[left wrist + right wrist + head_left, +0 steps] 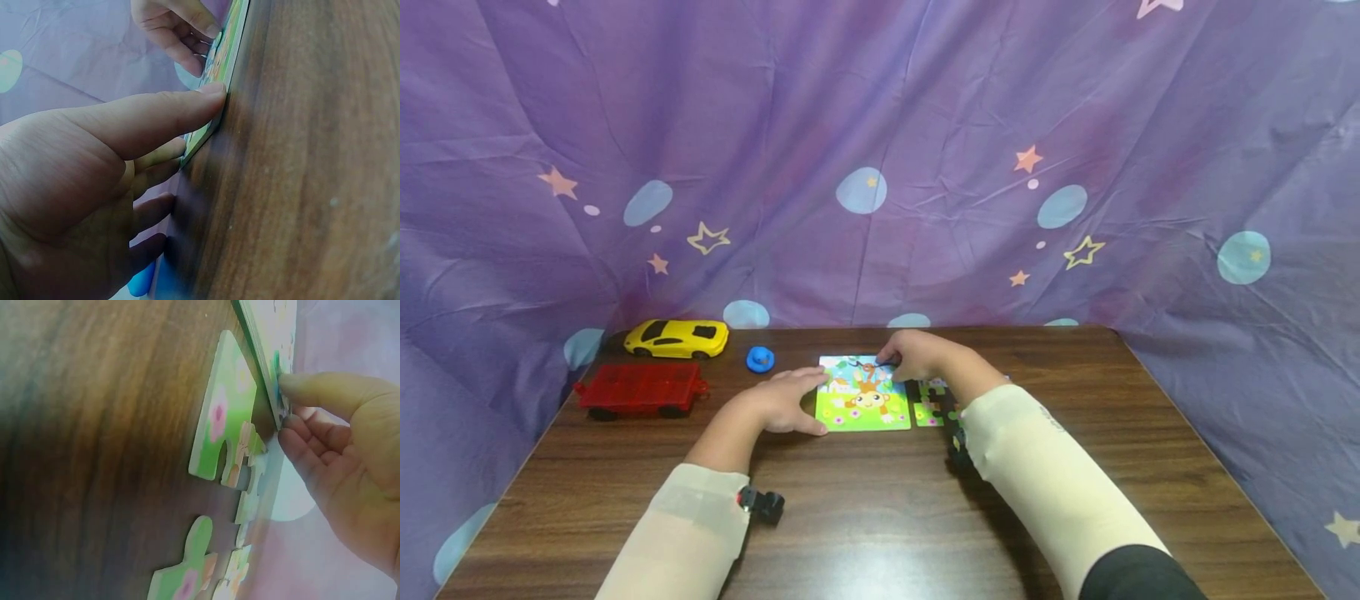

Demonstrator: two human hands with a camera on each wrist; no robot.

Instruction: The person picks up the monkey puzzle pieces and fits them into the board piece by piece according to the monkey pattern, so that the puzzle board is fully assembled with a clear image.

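head: we lay our left hand (784, 402), fingers loosely extended, at the left edge of the monkey puzzle (867, 408) on the wooden table (850, 508) | left wrist: our left thumb touches its near corner | right wrist: our right hand (359, 444) pinches a puzzle piece (277, 367) at the puzzle's far right, loose pieces (220, 415) beside it

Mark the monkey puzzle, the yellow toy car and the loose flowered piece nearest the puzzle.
Monkey puzzle (867, 401): head view, on the monkey's face.
Yellow toy car (682, 342): head view, on its side.
Loose flowered piece (219, 415): right wrist view, on its pink flower.
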